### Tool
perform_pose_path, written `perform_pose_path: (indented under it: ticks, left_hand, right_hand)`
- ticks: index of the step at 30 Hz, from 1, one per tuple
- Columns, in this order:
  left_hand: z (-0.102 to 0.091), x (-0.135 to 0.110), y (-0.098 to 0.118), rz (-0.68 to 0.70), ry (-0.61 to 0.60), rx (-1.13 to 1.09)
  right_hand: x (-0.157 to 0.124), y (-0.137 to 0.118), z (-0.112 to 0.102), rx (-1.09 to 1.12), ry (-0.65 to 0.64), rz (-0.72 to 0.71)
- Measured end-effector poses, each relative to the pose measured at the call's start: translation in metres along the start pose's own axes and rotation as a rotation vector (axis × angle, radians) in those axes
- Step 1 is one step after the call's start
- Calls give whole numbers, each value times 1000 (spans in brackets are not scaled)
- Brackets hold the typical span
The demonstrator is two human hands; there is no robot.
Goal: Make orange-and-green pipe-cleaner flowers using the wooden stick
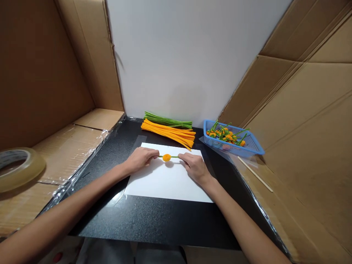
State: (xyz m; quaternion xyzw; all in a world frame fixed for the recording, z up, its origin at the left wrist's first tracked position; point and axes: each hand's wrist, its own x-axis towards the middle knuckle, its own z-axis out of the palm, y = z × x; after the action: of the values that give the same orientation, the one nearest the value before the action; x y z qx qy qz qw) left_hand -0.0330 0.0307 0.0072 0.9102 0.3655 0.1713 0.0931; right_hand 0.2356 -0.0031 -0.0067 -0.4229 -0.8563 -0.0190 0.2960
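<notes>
An orange fuzzy ball [166,157] sits midway along a green pipe cleaner [175,157], just above a white sheet of paper [167,183]. My left hand [143,158] pinches one end of the green stem. On the other side, my right hand [194,165] grips the opposite end, so the stem stretches level between both hands. The ball casts a small shadow on the paper. Behind the paper lie a bundle of orange pipe cleaners [170,132] and a bundle of green pipe cleaners [167,120].
A blue plastic basket [254,146] at the right holds several orange and green pieces. In front of it lies a thin wooden stick [255,174]. A roll of clear tape [35,170] rests on cardboard [59,150] at the left. Cardboard walls flank the black tabletop [143,218].
</notes>
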Motion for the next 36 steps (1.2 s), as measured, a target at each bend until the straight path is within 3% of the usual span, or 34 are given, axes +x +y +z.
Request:
perform_pose_path:
  ticks: [5, 12, 15, 20, 27, 31, 36]
  left_hand:
    - [6, -3, -8, 25, 16, 28]
    - [3, -1, 27, -10, 182, -58]
    - [6, 0, 39, 22, 151, -196]
    - [13, 2, 41, -139, 105, -693]
    - [2, 1, 46, -193, 80, -1160]
    - [2, 0, 50, -145, -12, -1226]
    - [5, -1, 51, -80, -73, -1135]
  right_hand:
    - [-2, 5, -2, 41, -30, -32]
    - [3, -18, 1, 75, 44, 53]
    - [5, -29, 3, 88, 61, 11]
    - [6, -35, -2, 43, 112, -72]
    - [9, -36, -7, 237, 163, 19]
    - [8, -37, -7, 276, 121, -5]
    - [7, -35, -9, 237, 119, -53]
